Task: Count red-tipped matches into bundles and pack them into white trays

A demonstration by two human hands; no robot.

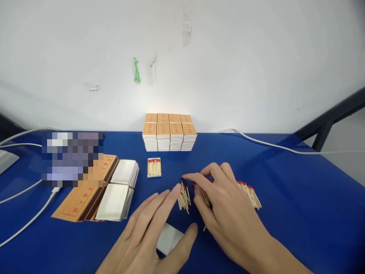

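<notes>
looking light and snappable, matches (184,195) were judged best pinched mid-stick; left fingers (165,211) were spread, right fingers (201,181) were curled, grip unclear.

Blue table (291,198): loose matches (251,195), match-filled tray (154,168), stacked matchboxes (170,131), white stacks (112,201), orange sleeves (81,200), white cable (262,143).

There was the left hand (142,243), spread, thumb well apart; the right hand (228,205) arched, knuckles up, nearby!
</notes>
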